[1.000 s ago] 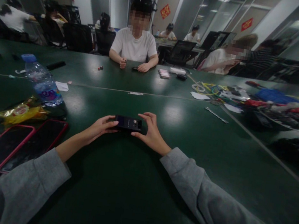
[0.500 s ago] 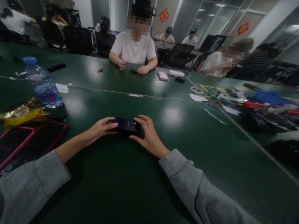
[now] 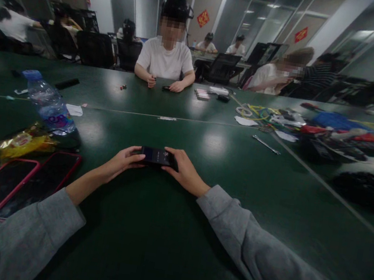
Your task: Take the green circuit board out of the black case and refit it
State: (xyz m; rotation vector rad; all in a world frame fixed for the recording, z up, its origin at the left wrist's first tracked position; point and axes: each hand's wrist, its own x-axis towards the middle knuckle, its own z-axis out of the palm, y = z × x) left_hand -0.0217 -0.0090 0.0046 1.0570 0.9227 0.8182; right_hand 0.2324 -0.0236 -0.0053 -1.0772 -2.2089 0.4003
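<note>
A small black box-shaped device (image 3: 156, 156) with a dark panel and pale markings is held level between my two hands, over the green table (image 3: 156, 240). My left hand (image 3: 125, 162) grips its left end, thumb on top and fingers behind and below. Around the right end, my right hand (image 3: 182, 170) is closed, with the fingers along the far edge and the thumb at the near side. The device's underside is hidden, so I cannot tell whether it touches the table.
At my left lie two red-edged phones (image 3: 39, 184), a yellow snack packet (image 3: 25, 141) and a tilted-looking water bottle (image 3: 49, 105). A wrench (image 3: 266, 144) and a pile of cables (image 3: 266, 115) are at right. Across the table sits a person in white (image 3: 167, 58).
My right hand's fingers have come down and closed onto the device's right end; before, they were raised and more spread. My left hand keeps its grip. The view has shifted slightly.
</note>
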